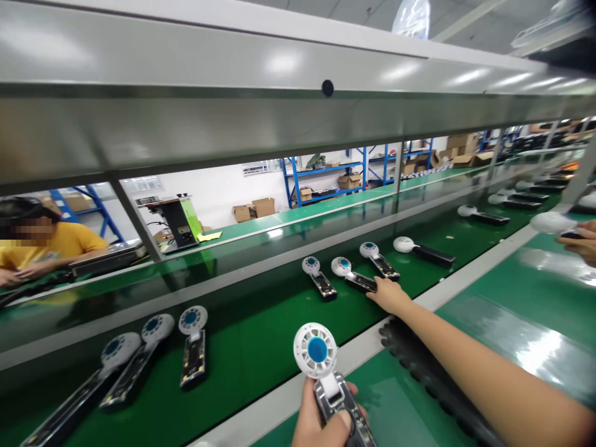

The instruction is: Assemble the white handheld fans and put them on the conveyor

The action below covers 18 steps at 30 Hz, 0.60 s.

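My left hand is wrapped round the dark handle of a handheld fan, its thumb pressed on the front. The fan has a round white head with a blue centre, and circuit parts show in its uncovered handle. Out over the green conveyor belt, my right hand has its fingers closed at the handle end of another handheld fan lying there. Close beside that one lie a fan to the left and a fan behind.
Three more fans, one of them here, lie on the belt at left. A black ridged strip runs under my right forearm. Overhead is a metal beam. Another person's hand holds a fan at right; a person in yellow sits across.
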{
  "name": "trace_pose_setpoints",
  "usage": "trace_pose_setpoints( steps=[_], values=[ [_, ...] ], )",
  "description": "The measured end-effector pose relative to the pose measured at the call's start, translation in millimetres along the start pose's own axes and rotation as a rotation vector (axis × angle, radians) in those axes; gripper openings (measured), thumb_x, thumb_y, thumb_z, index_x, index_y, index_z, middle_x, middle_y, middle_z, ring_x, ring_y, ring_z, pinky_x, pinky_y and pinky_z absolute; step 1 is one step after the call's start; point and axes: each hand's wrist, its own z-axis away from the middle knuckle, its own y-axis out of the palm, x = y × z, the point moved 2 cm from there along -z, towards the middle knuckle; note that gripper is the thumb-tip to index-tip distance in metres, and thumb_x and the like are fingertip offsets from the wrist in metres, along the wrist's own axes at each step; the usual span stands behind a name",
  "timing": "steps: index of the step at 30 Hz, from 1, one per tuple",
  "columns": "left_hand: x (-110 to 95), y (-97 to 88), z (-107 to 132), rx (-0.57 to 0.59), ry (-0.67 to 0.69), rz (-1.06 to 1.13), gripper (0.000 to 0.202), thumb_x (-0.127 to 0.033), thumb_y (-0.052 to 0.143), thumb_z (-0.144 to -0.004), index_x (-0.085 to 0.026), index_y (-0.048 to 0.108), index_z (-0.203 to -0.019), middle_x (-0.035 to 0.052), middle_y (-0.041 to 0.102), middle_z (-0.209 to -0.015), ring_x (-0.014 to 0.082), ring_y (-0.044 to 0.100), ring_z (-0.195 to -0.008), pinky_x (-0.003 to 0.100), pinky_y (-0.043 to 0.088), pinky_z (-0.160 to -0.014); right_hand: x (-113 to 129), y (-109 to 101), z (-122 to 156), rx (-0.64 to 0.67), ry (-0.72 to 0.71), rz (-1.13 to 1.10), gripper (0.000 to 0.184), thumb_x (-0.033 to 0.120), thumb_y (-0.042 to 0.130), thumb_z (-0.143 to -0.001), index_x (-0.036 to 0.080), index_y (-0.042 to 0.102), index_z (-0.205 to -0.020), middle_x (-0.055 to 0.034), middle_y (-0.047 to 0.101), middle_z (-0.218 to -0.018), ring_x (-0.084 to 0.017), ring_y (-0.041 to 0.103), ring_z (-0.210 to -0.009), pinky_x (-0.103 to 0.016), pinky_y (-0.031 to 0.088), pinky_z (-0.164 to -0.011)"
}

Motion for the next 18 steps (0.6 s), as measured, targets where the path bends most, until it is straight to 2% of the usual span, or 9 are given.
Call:
trace_pose_setpoints(
  steps=[4, 6, 8, 11, 13, 16, 18],
  values=[
    [-10.4, 4.4, 5.8, 0.104, -0.043, 0.028, 0.049, -0.03, 0.077, -0.048, -0.015, 0.056, -0.09, 0.0103, 0.066, -0.078, 0.0225, 0.062, -0.064, 0.032, 0.044, -0.061, -10.8, 3.6, -13.6, 0.052, 0.057, 0.017, 0.028, 0.03, 0.055, -0.087, 0.016, 0.053, -0.11, -0.0065, 0.055, -0.114, -0.021, 0.056, -0.098, -0.042, 0.046, -0.082],
    [-13.9, 4.7, 7.0, 0.155, -0.062, 0.016, 0.05, -0.033, 0.077, -0.05, -0.014, 0.056, -0.091, 0.01, 0.066, -0.073, 0.0215, 0.061, -0.065, 0.032, 0.044, -0.065, -12.9, 1.2, -12.1, 0.06, 0.073, -0.021, 0.028, 0.031, 0.054, -0.087, 0.015, 0.053, -0.11, -0.0065, 0.055, -0.112, -0.02, 0.057, -0.095, -0.041, 0.047, -0.081],
    [-16.6, 5.2, 6.6, 0.167, -0.086, 0.023, 0.053, -0.033, 0.076, -0.052, -0.014, 0.054, -0.096, 0.0102, 0.066, -0.077, 0.0217, 0.062, -0.067, 0.031, 0.044, -0.064, -13.7, -2.2, -4.0, 0.06, 0.083, -0.089, 0.027, 0.031, 0.054, -0.087, 0.015, 0.054, -0.109, -0.0062, 0.056, -0.111, -0.02, 0.057, -0.094, -0.04, 0.048, -0.08],
    [-22.1, 9.5, 1.5, 0.131, -0.095, 0.023, 0.068, -0.025, 0.073, -0.054, -0.019, 0.041, -0.113, 0.0076, 0.064, -0.084, 0.022, 0.062, -0.071, 0.029, 0.043, -0.062, -12.3, -7.4, 20.0, 0.077, 0.073, -0.251, 0.025, 0.031, 0.053, -0.087, 0.015, 0.054, -0.106, -0.0048, 0.058, -0.104, -0.017, 0.059, -0.086, -0.036, 0.05, -0.074],
    [-29.6, 12.8, -7.5, 0.067, -0.055, -0.066, 0.075, -0.017, 0.068, -0.056, -0.02, 0.032, -0.122, 0.0051, 0.062, -0.083, 0.0199, 0.062, -0.072, 0.028, 0.044, -0.064, -8.3, -11.2, 41.2, 0.112, 0.054, -0.392, 0.025, 0.032, 0.051, -0.089, 0.015, 0.053, -0.106, -0.0038, 0.06, -0.098, -0.015, 0.06, -0.079, -0.032, 0.051, -0.069],
    [-52.0, 10.5, -33.4, -0.06, 0.037, -0.239, 0.068, -0.01, 0.057, -0.06, -0.018, 0.033, -0.123, 0.0054, 0.061, -0.083, 0.0173, 0.06, -0.068, 0.031, 0.046, -0.067, 2.6, -18.2, 75.6, 0.162, 0.032, -0.576, 0.024, 0.033, 0.049, -0.089, 0.014, 0.051, -0.105, -0.0024, 0.06, -0.09, -0.012, 0.061, -0.07, -0.028, 0.051, -0.061],
    [-74.2, 2.7, -56.6, -0.128, 0.106, -0.291, 0.064, -0.01, 0.055, -0.062, -0.016, 0.036, -0.123, 0.0091, 0.061, -0.09, 0.0206, 0.061, -0.074, 0.036, 0.046, -0.073, 12.1, -22.3, 98.5, 0.184, 0.021, -0.65, 0.023, 0.032, 0.048, -0.088, 0.014, 0.049, -0.103, -0.0009, 0.06, -0.079, -0.011, 0.059, -0.062, -0.026, 0.049, -0.057]
  ],
)
